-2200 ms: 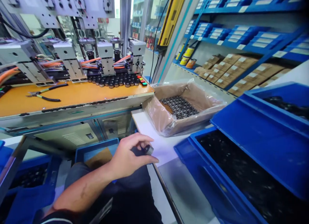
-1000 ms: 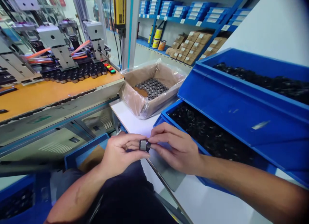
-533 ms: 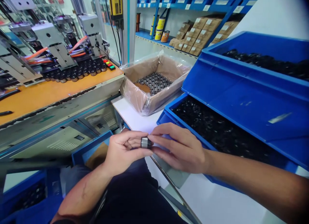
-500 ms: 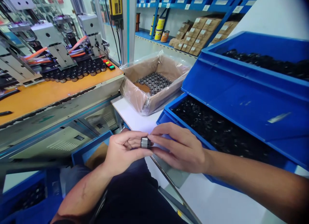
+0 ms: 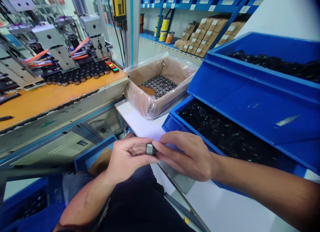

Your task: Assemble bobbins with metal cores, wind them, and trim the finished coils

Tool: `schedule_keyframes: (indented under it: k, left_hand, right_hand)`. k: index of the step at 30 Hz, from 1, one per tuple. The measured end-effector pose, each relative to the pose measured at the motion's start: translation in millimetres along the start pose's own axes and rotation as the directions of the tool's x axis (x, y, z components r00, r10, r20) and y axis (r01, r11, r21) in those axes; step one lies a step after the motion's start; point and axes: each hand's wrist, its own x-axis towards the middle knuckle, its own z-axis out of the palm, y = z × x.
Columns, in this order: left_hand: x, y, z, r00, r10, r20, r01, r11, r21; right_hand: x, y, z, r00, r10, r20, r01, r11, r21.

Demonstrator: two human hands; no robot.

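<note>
A small grey and black cylindrical part [image 5: 150, 149] sits between the fingertips of both my hands, held in front of my lap. My left hand [image 5: 127, 157] curls round it from the left. My right hand [image 5: 186, 155] pinches its right end with thumb and fingers. Just right of my hands a blue bin [image 5: 175, 120] holds many small black parts. A plastic-lined cardboard box [image 5: 142, 100] with several dark metal parts stands behind my hands on the white table [image 5: 140, 125].
An orange-topped machine bench [image 5: 50, 95] with a row of black parts [image 5: 77, 75] and grey actuators lies to the left. A second blue bin [image 5: 250, 55] sits above the first. Another blue tray [image 5: 92, 155] is below by my knee. Blue shelving with cartons stands behind.
Earlier only my left hand held the part. My right hand has come in and taken its other end. Over the last half second the hands have barely moved.
</note>
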Motion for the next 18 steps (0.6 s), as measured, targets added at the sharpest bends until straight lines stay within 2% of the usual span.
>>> schedule_keyframes:
  k: [6, 8, 10, 12, 14, 16, 18]
  left_hand:
    - [-5, -14, 13, 0.994, 0.022, -0.105, -0.025, 0.999, -0.023]
    - [-6, -17, 14, 0.988, 0.097, -0.12, -0.096, 0.995, 0.014]
    - [-6, -15, 10, 0.966, 0.243, -0.089, -0.225, 0.959, 0.174]
    - [-5, -8, 3, 0.908, 0.417, 0.031, -0.39, 0.818, 0.423]
    - [-3, 0, -3, 0.82, 0.538, 0.195, -0.531, 0.589, 0.609]
    - [-2, 6, -7, 0.746, 0.59, 0.309, -0.603, 0.402, 0.689]
    - [-3, 8, -8, 0.702, 0.61, 0.367, -0.633, 0.299, 0.714]
  right_hand:
    - [-1, -1, 1, 1.0, -0.027, -0.013, 0.027, 1.0, -0.015]
    - [-2, -2, 2, 1.0, -0.016, -0.023, 0.016, 1.0, 0.023]
    - [-2, -3, 3, 1.0, 0.018, -0.026, -0.016, 0.997, 0.08]
    - [-2, -4, 3, 0.999, 0.048, -0.027, -0.044, 0.991, 0.13]
    - [-2, -5, 4, 0.997, 0.068, -0.025, -0.063, 0.985, 0.162]
    - [-2, -6, 4, 0.995, 0.093, -0.031, -0.085, 0.977, 0.194]
    - [-2, -8, 4, 0.993, 0.114, -0.029, -0.104, 0.967, 0.232]
